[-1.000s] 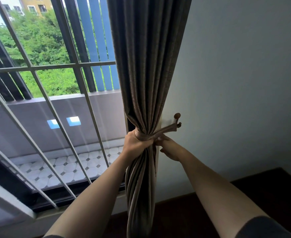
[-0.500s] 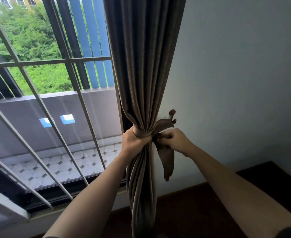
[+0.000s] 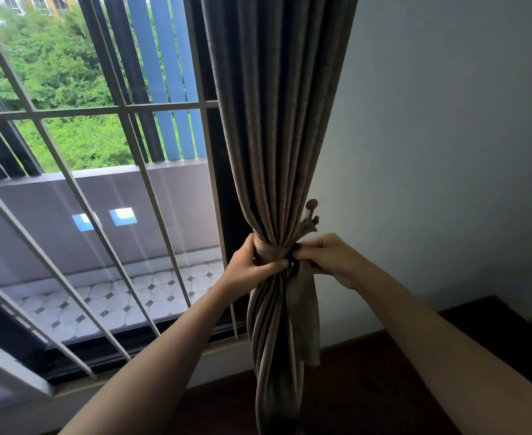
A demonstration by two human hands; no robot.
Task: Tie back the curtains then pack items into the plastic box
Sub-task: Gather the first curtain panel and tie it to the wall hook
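Your left hand (image 3: pixel 253 265) was closed around the gathered curtain (image 3: pixel 277 152), fingers wrapped over the tie-back band (image 3: pixel 272 251) where it cinched the folds, with the thumb pressed across the front. Your right hand (image 3: pixel 327 257) was pinched shut on the same band just beside the left, at the curtain's right edge, and the loose tail of the band (image 3: pixel 305 312) hung down from that grip along the lower folds. The curtain stood at the right edge of the window (image 3: pixel 108 189), against the wall (image 3: pixel 446 152). Just above your right hand, a hook with round knobs (image 3: pixel 311 211) stuck out from the wall, touching the band's upper end. The plastic box was not in view.
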